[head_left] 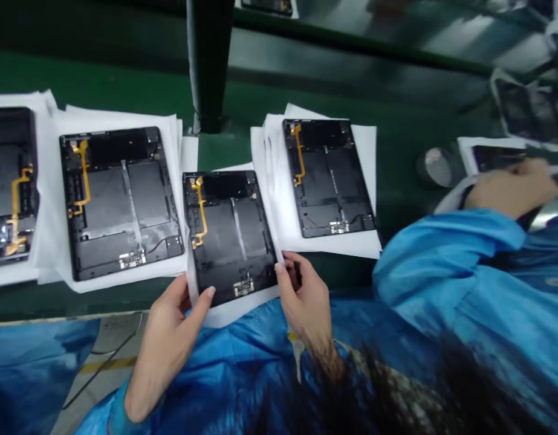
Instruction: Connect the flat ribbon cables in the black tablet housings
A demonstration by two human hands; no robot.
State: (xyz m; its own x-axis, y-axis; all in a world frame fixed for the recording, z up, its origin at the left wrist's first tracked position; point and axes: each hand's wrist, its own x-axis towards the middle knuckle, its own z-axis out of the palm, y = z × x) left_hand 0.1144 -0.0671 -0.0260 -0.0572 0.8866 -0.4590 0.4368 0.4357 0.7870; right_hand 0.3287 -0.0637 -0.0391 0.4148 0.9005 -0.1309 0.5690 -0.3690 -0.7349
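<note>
Between my two hands lies an open tablet housing (219,241), black, with an orange flex cable at its upper left and a small circuit board near its bottom edge. A white foam sheet (233,313) is under it. My left hand (174,332) grips the lower left corner, thumb on top and fingers underneath. At the lower right edge my right hand (306,299) pinches the housing and sheet in the same way. The near end reaches past the bench edge, over my blue clothing.
Similar housings on white sheets lie to the left (120,208) and right (328,178), with another housing (11,199) at the far left. A dark post (210,66) rises behind. At right, a co-worker's blue sleeve (451,260) and blurred hand (509,187) are near a round metal mesh object (436,167).
</note>
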